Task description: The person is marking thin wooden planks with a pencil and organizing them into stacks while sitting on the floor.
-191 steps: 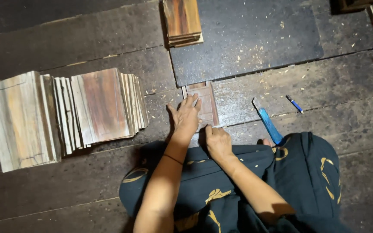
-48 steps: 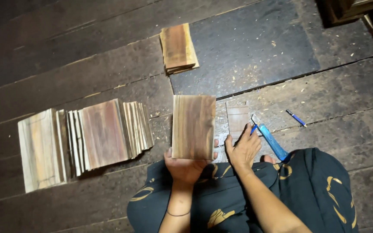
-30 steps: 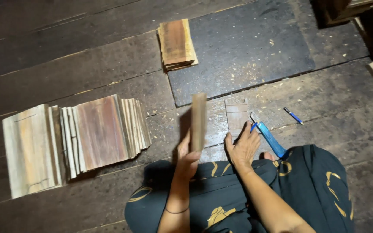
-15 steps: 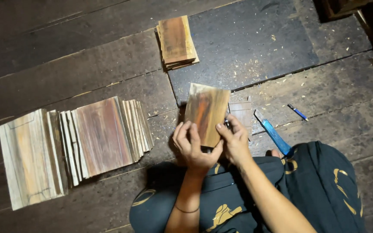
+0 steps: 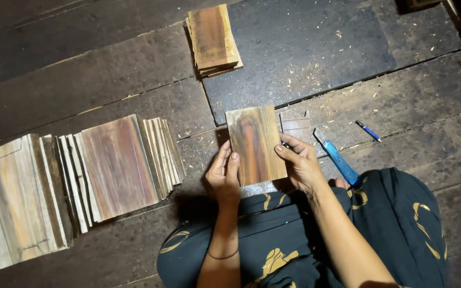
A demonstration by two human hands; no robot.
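Two hands are being used on one small wooden panel [image 5: 255, 144], which is being held face-up just above the dark plank floor [image 5: 81, 69], in front of the lap. The left hand [image 5: 224, 173] is being pressed along the panel's left edge, fingers grasping it; the right hand [image 5: 301, 162] is being wrapped over the right edge w/ thumb on the face. Held this way, prob. so both long edges are being steadied and the grain is being kept in view.

A thin flat piece [image 5: 296, 126] is lying on the floor, partly hidden behind the panel's right side. A blue-handled tool [image 5: 338, 158] and a blue pen [image 5: 367, 130] are being left w/in reach on the right. Fanned panels [image 5: 118, 165] and a paler stack [image 5: 12, 200] are crowding the left side; a small pile [image 5: 213, 38] is sitting further ahead. Open room is being left mostly ahead-right, on the dark mat [image 5: 305, 58] strewn w/ shavings.
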